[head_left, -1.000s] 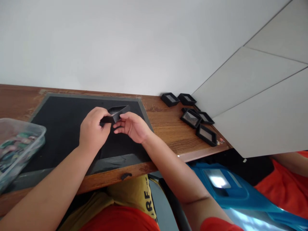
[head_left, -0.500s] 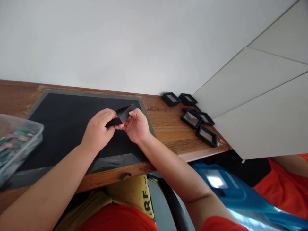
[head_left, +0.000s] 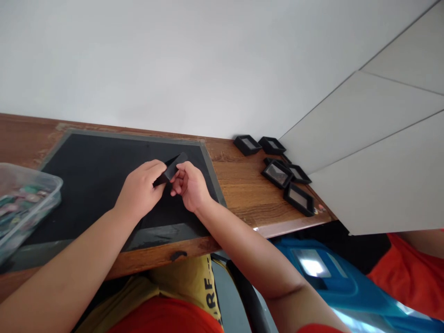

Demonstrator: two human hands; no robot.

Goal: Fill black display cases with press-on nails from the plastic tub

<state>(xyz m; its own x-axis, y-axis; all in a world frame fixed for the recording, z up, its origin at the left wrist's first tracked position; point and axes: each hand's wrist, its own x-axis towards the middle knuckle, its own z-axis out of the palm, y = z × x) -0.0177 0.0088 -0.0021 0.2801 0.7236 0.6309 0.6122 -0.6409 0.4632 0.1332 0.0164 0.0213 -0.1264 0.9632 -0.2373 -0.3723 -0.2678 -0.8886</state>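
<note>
A small black box piece [head_left: 171, 170] is held above the black mat [head_left: 100, 162]. My left hand [head_left: 140, 189] is closed round its left end, thumb on top. At the right end, the thumb and forefinger of my right hand [head_left: 191, 186] pinch the piece, while the other fingers curl below. The piece is tilted, and its left part is hidden by my left hand. Several black boxes with clear windows [head_left: 277, 173] lie on the wooden table to the right.
A clear plastic tub [head_left: 52, 196] of small coloured items stands at the left on the wooden table [head_left: 239, 194]. A white wall is behind, with white panels at the right. Beyond the table's right front are a blue plastic object [head_left: 322, 273] and a person's red clothing [head_left: 405, 273].
My right hand has moved slightly left and its lower fingers have come off the piece. The black piece's right end has shifted left and a little lower.
</note>
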